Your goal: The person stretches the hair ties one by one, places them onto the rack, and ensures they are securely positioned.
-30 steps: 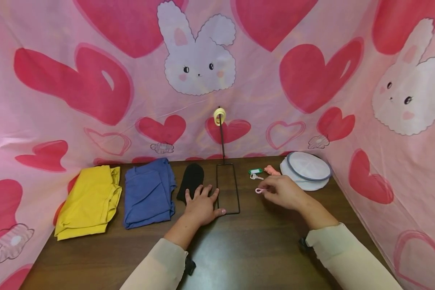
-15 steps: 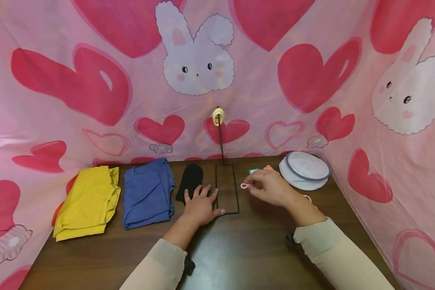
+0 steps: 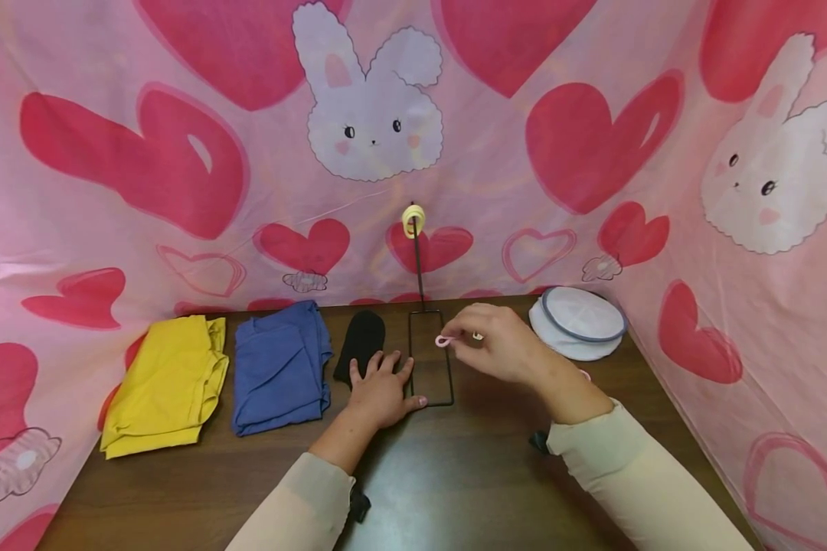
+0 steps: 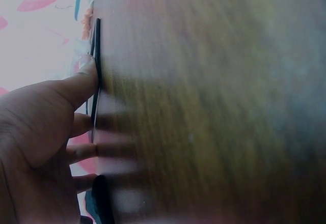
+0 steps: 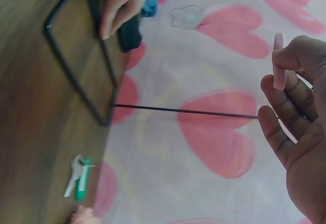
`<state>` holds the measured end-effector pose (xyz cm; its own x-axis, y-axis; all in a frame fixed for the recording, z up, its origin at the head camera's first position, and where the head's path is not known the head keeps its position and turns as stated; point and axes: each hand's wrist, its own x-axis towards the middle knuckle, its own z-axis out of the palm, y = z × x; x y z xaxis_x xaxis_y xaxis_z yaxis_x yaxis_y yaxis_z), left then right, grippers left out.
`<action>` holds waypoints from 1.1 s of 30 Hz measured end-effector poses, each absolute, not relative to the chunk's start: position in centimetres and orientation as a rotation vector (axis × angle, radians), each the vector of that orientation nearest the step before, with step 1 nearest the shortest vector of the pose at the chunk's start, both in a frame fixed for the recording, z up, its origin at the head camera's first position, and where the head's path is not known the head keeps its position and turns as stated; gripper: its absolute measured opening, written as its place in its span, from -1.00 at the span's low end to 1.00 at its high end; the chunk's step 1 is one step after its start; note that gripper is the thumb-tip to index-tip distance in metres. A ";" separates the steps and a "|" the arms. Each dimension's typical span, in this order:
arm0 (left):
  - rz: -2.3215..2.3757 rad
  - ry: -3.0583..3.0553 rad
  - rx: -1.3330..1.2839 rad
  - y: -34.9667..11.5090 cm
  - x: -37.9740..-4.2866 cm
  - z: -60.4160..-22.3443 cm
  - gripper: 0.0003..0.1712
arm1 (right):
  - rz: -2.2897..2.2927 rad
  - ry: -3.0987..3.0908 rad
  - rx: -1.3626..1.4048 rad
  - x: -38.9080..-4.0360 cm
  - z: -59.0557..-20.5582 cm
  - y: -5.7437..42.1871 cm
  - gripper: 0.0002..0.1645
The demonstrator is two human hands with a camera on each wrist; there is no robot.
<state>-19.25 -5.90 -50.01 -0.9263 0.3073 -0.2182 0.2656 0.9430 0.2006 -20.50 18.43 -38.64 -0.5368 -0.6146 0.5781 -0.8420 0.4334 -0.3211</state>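
Observation:
My right hand [image 3: 499,340] pinches a small pink ring [image 3: 444,341] between thumb and index finger, raised over the right side of the wire stand's base [image 3: 449,375]. In the right wrist view, the pink ring [image 5: 279,63] appears edge-on. My left hand [image 3: 380,390] lies with fingers spread. Its thumb rests on the front left corner of the base, and its other fingertips reach the near end of a flat black piece [image 3: 365,337]. On the stand's thin upright [image 3: 419,268], near the top, hangs a pale yellow ring [image 3: 413,220].
Folded yellow cloth [image 3: 168,383] and blue cloth [image 3: 282,367] lie on the left. A white round fabric item [image 3: 582,321] with a grey-blue rim lies back right. The right wrist view shows a key [image 5: 75,174] with a green tag [image 5: 83,180]. Another pink loop [image 3: 585,375] peeks out behind my right wrist.
My right hand has moved left and slightly up with the pink ring, from near the key to over the stand's base. My left hand has stayed in place.

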 end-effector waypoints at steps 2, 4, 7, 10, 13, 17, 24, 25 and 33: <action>0.238 2.849 0.427 -5.9 -19.3 -50.0 -0.02 | 0.842 -2.286 1.259 -20.4 -37.9 18.2 -0.76; 0.244 2.848 0.426 -5.9 -19.3 -50.0 -0.02 | 0.843 -2.263 1.270 -20.2 -37.1 18.0 -0.76; 0.257 2.851 0.420 -5.9 -19.3 -50.0 -0.02 | 0.845 -2.232 1.282 -20.0 -36.0 17.6 -0.76; 0.268 2.859 0.420 -6.0 -19.2 -50.0 -0.03 | 0.848 -2.204 1.293 -19.7 -34.9 17.3 -0.75; 0.273 2.861 0.421 -6.0 -19.2 -50.1 -0.03 | 0.847 -2.177 1.305 -19.4 -34.0 17.1 -0.74; 0.278 2.858 0.422 -5.9 -19.2 -50.1 -0.03 | 0.842 -2.147 1.304 -19.1 -32.9 16.8 -0.75; 0.279 2.856 0.423 -5.9 -19.2 -50.2 -0.03 | 0.840 -2.080 1.306 -18.8 -31.3 16.3 -0.76; 0.278 2.857 0.425 -5.9 -19.2 -50.2 -0.03 | 0.845 -2.074 1.303 -18.7 -31.1 16.3 -0.77; 0.272 2.856 0.429 -6.0 -19.4 -50.3 -0.03 | 0.834 -2.037 1.257 -19.0 -30.1 15.7 -0.79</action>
